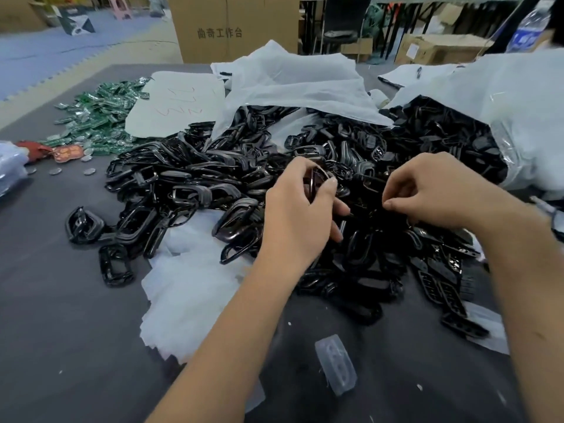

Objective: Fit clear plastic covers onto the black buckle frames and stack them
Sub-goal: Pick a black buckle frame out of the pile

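A big heap of black buckle frames [195,178] covers the middle of the grey table [55,315]. My left hand [302,209] is closed around a small bunch of black frames [317,181] held upright above the heap. Just to its right, my right hand [433,193] pinches its thumb and forefinger together down in the pile; what it grips is too small to tell. One clear plastic cover [335,363] lies flat on the table close to me, between my forearms. Black slotted parts [442,285] lie under my right forearm.
White plastic bags [293,83] lie behind the heap, and one at the right [525,102] spills more black parts. White sheets [189,288] sit left of my left arm. Green packets [100,117] are at far left. A cardboard box [232,25] stands beyond the table.
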`<action>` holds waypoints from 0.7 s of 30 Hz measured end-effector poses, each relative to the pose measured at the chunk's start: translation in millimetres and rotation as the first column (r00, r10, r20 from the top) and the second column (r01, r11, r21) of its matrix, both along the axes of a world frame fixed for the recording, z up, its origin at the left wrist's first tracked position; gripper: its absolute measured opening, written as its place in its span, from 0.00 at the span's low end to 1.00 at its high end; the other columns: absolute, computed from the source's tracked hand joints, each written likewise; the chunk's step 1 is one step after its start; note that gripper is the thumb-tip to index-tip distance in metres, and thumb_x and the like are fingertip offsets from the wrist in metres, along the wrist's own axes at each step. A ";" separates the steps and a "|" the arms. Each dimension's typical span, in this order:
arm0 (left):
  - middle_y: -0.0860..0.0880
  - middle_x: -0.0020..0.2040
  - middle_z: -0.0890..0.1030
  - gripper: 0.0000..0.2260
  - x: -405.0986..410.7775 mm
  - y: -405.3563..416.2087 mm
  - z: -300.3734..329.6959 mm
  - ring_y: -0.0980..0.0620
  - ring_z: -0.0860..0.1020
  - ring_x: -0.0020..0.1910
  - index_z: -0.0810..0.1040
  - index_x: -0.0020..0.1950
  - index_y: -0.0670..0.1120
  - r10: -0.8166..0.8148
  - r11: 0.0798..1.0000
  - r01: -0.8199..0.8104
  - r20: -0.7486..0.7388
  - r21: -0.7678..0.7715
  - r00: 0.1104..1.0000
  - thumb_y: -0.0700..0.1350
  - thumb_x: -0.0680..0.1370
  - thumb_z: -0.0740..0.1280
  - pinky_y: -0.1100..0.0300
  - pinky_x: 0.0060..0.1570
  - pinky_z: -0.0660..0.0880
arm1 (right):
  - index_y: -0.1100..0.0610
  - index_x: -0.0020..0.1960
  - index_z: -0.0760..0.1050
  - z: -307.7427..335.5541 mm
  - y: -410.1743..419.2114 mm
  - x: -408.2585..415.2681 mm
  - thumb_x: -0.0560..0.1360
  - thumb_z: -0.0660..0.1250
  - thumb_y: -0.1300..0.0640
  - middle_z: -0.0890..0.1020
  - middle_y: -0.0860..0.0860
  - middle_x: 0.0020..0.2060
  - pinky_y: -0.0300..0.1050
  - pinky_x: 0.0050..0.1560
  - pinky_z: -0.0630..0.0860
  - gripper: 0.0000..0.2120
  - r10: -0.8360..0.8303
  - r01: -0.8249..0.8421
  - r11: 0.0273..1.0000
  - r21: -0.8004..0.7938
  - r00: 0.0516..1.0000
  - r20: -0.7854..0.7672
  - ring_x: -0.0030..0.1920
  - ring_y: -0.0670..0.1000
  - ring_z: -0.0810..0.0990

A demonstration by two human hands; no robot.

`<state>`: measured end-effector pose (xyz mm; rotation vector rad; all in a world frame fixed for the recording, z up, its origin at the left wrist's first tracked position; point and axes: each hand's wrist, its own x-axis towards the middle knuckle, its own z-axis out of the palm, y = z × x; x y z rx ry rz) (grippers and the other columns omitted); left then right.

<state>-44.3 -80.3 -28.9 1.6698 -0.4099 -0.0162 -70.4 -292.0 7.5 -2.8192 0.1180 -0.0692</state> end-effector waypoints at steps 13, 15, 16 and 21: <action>0.49 0.38 0.80 0.08 10.0 5.1 -23.2 0.49 0.82 0.25 0.76 0.55 0.48 0.030 0.991 -0.046 0.134 0.124 0.991 0.36 0.81 0.68 0.60 0.24 0.76 | 0.50 0.68 0.79 -44.9 -11.3 16.4 0.81 0.67 0.60 0.80 0.51 0.65 0.53 0.65 0.68 0.17 -0.196 0.251 0.965 -0.072 0.878 0.438 0.67 0.59 0.69; 0.49 0.38 0.81 0.12 10.5 4.8 -24.6 0.48 0.82 0.26 0.76 0.59 0.51 0.031 0.996 -0.040 0.111 0.086 0.993 0.36 0.80 0.69 0.59 0.25 0.76 | 0.45 0.77 0.71 -51.5 -14.9 18.1 0.82 0.61 0.63 0.70 0.47 0.77 0.59 0.72 0.63 0.26 -0.148 0.185 0.978 -0.098 0.941 0.306 0.75 0.57 0.63; 0.48 0.38 0.81 0.13 10.8 4.3 -24.7 0.48 0.82 0.26 0.77 0.59 0.51 0.026 0.997 -0.033 0.100 0.070 0.995 0.35 0.80 0.69 0.59 0.25 0.76 | 0.43 0.79 0.68 -54.2 -16.1 19.5 0.83 0.59 0.64 0.67 0.45 0.79 0.61 0.75 0.60 0.28 -0.145 0.173 0.980 -0.100 0.960 0.239 0.78 0.55 0.60; 0.47 0.38 0.83 0.13 15.2 5.3 -24.7 0.48 0.81 0.26 0.80 0.58 0.52 0.001 0.999 -0.004 0.057 0.040 0.998 0.36 0.80 0.69 0.61 0.26 0.75 | 0.45 0.64 0.82 -59.1 -17.9 19.5 0.79 0.66 0.62 0.81 0.44 0.63 0.54 0.65 0.58 0.18 -0.188 0.229 0.972 -0.048 0.886 0.424 0.67 0.53 0.70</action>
